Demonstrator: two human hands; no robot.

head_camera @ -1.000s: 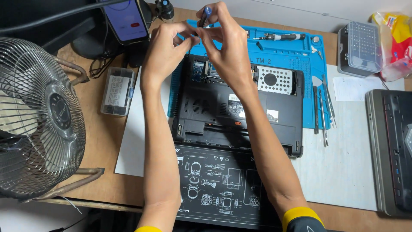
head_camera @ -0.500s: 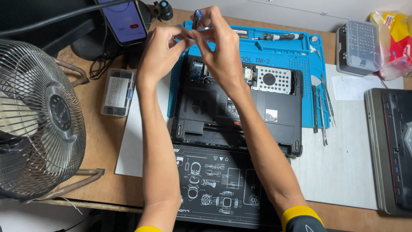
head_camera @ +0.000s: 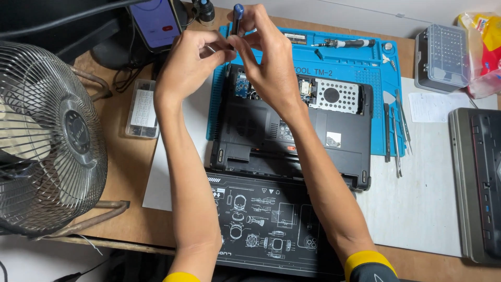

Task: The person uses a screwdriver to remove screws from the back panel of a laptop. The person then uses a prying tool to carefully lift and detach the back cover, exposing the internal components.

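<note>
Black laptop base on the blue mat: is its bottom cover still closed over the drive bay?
No: the black laptop base lies open, its perforated silver drive caddy exposed.

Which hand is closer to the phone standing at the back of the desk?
The left. The left hand is just right of the phone, nearly beside it. The right hand is farther right, holding the blue-handled screwdriver over the opened laptop.

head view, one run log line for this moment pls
right hand: holds blue-capped screwdriver upright | left hand: at its shaft | below: opened black laptop on blue mat
</note>
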